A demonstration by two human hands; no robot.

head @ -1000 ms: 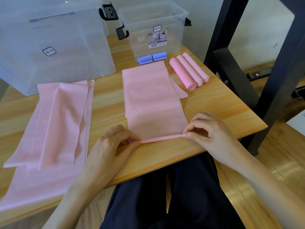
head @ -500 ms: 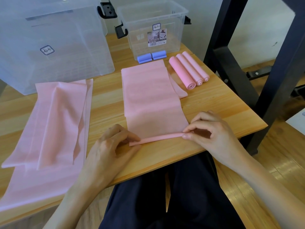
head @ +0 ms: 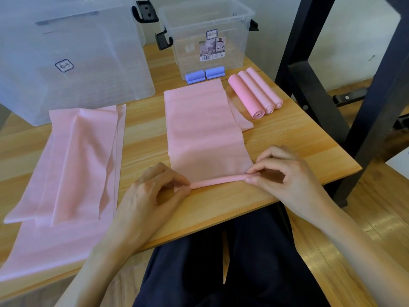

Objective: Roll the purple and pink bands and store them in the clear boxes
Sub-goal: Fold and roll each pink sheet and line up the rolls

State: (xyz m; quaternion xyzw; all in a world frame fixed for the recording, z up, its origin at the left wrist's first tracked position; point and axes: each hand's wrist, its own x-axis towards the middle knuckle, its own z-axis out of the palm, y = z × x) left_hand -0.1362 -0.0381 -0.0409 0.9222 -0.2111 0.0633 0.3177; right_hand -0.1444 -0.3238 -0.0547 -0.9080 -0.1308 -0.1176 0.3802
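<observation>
A flat pink band (head: 202,127) lies lengthwise on the wooden table (head: 292,147); its near end is rolled into a thin tube (head: 218,181). My left hand (head: 152,196) pinches the tube's left end and my right hand (head: 285,176) pinches its right end. Three finished pink rolls (head: 255,94) lie side by side at the right. Two purple rolls (head: 204,74) sit against the small clear box (head: 208,34). A large clear box (head: 70,56) stands at the back left.
A pile of loose pink bands (head: 73,165) covers the table's left side and hangs over the near edge. A black metal frame (head: 318,89) rises just right of the table. My dark-trousered lap is under the near edge.
The rolled tube has grown slightly thicker and shifted a little farther up the band, with both hands following it.
</observation>
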